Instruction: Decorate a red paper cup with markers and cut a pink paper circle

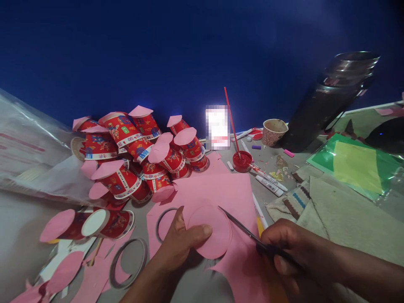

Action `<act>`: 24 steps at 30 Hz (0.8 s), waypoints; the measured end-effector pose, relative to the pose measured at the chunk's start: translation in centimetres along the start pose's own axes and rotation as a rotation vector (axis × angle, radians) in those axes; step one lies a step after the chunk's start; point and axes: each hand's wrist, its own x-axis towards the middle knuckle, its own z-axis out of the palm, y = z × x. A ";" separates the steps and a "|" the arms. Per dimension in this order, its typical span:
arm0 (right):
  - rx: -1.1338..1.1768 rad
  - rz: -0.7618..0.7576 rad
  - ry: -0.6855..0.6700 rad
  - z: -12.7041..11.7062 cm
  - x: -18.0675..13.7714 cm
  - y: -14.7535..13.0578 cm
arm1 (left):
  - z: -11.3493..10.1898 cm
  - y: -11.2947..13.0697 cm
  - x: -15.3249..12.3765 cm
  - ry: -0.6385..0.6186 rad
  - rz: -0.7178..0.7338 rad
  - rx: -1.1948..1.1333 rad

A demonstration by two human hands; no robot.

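You have the pink paper disc at the lower centre of the frame, pinched in your left hand; your thumb presses on its face, and the remaining fingers are mostly hidden. Your right hand, at the lower right, has its fingers curled around the handles of the dark scissors. Their blades lie near each other and point to the upper left, the tip over the disc's upper right edge; you cannot tell whether it touches.

Behind and below the disc, you see a large pink sheet with a ragged lower edge. A grey ring lies just beside your left hand, and a second ring sits at the lower left, near pink scraps.

Left of centre, red printed cups are heaped, many capped with pink paper. Past the sheet, right of centre on the tabletop, stands a small pot of red paint with a red stick leaning in it; white markers lie near it. Farther right, you find a paper cup beside a tilted black bottle, then a green packet over pale cloth.
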 end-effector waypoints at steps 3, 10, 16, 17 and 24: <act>0.007 0.001 0.018 0.3 -0.2 -0.3 | 0.3 0.3 -0.2 -0.004 0.021 -0.006; 0.028 0.053 0.068 0.5 -0.2 -0.1 | 0.4 0.5 -0.2 0.023 0.013 -0.010; -0.095 0.134 0.023 0.3 -0.3 -1.2 | 0.1 0.4 -0.1 -0.015 0.017 -0.027; -0.108 0.136 0.028 0.3 -0.3 -1.3 | 0.0 0.3 -0.1 0.006 0.004 -0.031; -0.087 0.102 -0.005 0.0 -0.3 -0.8 | -0.9 -0.3 0.1 0.113 -0.021 -0.021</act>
